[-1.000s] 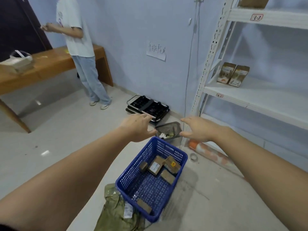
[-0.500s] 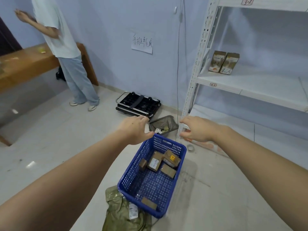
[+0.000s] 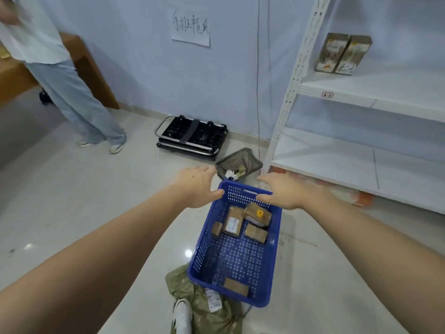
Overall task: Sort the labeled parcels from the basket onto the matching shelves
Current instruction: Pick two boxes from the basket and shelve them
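Two boxes [image 3: 342, 54] already stand at the back left corner of the middle shelf [image 3: 361, 92]; five parcels [image 3: 240, 222] remain in the blue basket [image 3: 207, 239], mostly at its far end. Left hand [image 3: 196, 186] and right hand [image 3: 283, 191] hover spread and empty over its far rim, so I judge most sorting undone.

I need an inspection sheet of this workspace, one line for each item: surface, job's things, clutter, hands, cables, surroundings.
Surface: glossy tiled floor, some smudges.
Job's things: blue basket on floor, five parcels inside; two boxes on white shelf.
Clutter: green bag under the basket's near end; small bin; folded trolley.
Hands: left hand and right hand open, empty, above basket's far end.
Cables: one cord hanging down the wall.
Surroundings: second person by wooden table; paper sign on wall.
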The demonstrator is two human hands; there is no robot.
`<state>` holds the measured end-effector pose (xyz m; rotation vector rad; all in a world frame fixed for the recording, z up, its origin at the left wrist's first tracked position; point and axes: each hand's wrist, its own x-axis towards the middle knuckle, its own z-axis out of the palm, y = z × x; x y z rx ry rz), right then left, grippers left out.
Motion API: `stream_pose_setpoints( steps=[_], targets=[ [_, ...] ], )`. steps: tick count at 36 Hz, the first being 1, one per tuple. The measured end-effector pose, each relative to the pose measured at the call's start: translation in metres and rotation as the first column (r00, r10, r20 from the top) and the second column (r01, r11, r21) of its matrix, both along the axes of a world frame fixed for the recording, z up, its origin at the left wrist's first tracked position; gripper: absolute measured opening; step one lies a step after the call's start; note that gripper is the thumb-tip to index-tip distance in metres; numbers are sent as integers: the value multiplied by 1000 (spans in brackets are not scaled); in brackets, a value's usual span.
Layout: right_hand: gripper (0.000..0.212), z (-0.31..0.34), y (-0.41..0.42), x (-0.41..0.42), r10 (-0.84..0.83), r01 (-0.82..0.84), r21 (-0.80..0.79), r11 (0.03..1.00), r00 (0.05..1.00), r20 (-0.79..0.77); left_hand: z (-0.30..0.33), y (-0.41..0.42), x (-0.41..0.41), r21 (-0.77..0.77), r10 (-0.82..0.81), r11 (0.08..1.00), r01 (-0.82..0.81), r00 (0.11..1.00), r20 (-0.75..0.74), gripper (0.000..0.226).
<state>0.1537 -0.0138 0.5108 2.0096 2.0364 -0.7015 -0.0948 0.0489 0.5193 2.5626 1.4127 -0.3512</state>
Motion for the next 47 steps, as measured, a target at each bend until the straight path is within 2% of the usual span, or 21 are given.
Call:
stream_pose_setpoints(
  steps=[3,7,13,16,21,25,28,32,36,41,47],
  targets=[
    [44,-24,20,-10,-102,102,-8,995,994,-33,-9,36,-17,-36,-15,999,16,999,29,67],
    [36,-43,19,-33,-208,206,-27,978,973,-99,-32,71,-33,-103,-47,993,50,998,29,69],
    [58,-102,16,-29,-350,335,-133,933,930,-116,-73,104,-28,-159,-152,976,151,988,7,71],
    [71,-98,10,-39,-384,366,-155,917,918,-103,-101,108,-17,-211,-193,959,190,981,7,69],
    [54,-138,8,-34,-407,383,-216,898,910,-82,-163,111,0,-301,-239,928,220,971,-28,65],
    [59,-207,-2,-19,-411,380,-266,886,909,-70,-235,106,10,-352,-221,917,188,974,-53,71],
    [69,-268,-12,-7,-422,385,-296,874,904,-69,-292,103,22,-368,-193,916,159,979,-59,62],
    [70,-364,-23,0,-443,386,-355,851,891,-94,-377,97,27,-390,-219,902,182,975,-50,61],
    [69,-471,-27,-9,-383,287,-459,841,915,-129,-471,89,16,-418,-240,892,174,964,-110,68],
    [69,-596,-58,-23,-356,212,-599,772,926,-130,-587,52,0,-541,-301,826,157,934,-190,69],
    [70,-715,-80,-32,-434,248,-675,695,893,-120,-708,10,-11,-674,-309,735,71,920,-240,70]
  ],
)
